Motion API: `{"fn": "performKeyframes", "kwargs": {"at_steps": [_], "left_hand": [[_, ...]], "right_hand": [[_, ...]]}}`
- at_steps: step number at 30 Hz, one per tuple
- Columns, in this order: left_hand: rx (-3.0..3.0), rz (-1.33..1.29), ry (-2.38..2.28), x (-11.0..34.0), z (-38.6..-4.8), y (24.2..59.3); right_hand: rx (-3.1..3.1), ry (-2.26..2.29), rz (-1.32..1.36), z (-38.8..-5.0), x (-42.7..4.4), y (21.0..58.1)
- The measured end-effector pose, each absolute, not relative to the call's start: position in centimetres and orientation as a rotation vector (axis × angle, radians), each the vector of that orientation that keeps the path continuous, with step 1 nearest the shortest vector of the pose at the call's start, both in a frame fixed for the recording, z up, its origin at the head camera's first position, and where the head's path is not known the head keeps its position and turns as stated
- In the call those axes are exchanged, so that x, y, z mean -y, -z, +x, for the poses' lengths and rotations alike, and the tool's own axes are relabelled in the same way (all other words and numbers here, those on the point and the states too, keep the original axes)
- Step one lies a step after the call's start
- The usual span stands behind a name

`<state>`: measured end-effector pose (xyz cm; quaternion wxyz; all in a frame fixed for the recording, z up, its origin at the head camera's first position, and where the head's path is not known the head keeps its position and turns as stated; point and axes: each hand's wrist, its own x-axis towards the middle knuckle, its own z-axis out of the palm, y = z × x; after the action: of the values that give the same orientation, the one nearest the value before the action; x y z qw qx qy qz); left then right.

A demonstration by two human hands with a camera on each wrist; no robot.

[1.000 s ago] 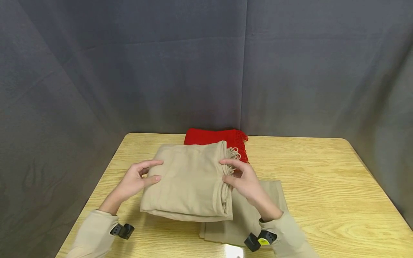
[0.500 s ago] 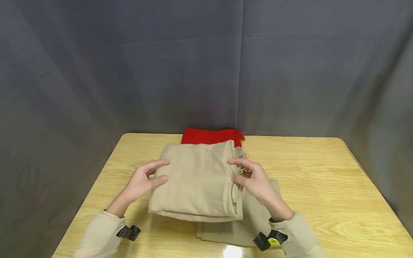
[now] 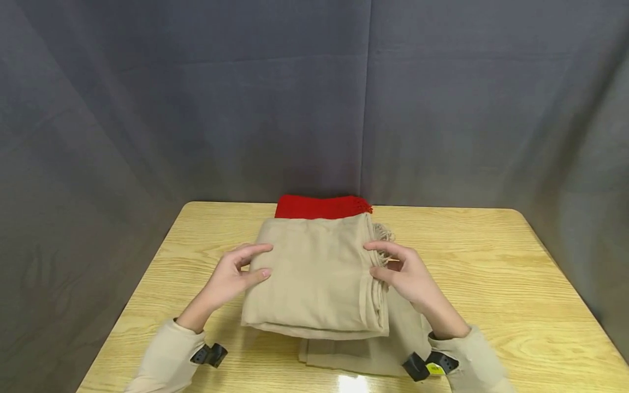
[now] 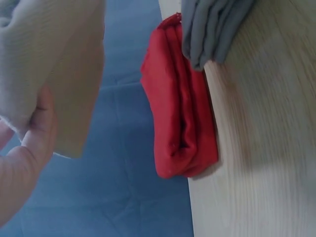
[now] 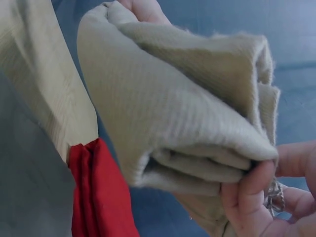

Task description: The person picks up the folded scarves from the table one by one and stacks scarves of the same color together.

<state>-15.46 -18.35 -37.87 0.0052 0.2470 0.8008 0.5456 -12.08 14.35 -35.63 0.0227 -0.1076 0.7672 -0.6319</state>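
Note:
A folded beige scarf [image 3: 314,273] with a fringe on its right side is held above the table, its near edge raised off the wood. My left hand [image 3: 238,275] grips its left edge, thumb on top. On the right edge, next to the fringe, my right hand [image 3: 405,275] pinches the stacked layers; the right wrist view shows fingers around the folds of the beige scarf [image 5: 163,108]. Beneath it to the right lies a second folded beige-grey scarf [image 3: 344,357], partly covered. A folded red scarf [image 3: 314,207] lies behind, its near part hidden.
The light wooden table [image 3: 491,273] has rounded far corners and runs out to both sides of the scarves. A grey curtain [image 3: 275,120] hangs behind and around it. Black wrist cameras sit on both sleeves.
Both hands have carried the held beige scarf to the right, over more of the second scarf and the near part of the red one. The grip looks the same.

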Motion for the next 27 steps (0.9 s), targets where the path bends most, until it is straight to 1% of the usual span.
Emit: {"fn": "performKeyframes", "kwargs": {"at_steps": [12,27], "left_hand": [[-2.388,0.8,-1.798,16.1,-14.8,38.1],[-2.269,0.817,-1.79,13.8,-14.5,39.8]], "right_hand": [[-2.401,1.923,-0.306,-10.9,-16.7,35.7],[-2.456,1.896,-0.346,-9.6,-19.2,36.8]]}}
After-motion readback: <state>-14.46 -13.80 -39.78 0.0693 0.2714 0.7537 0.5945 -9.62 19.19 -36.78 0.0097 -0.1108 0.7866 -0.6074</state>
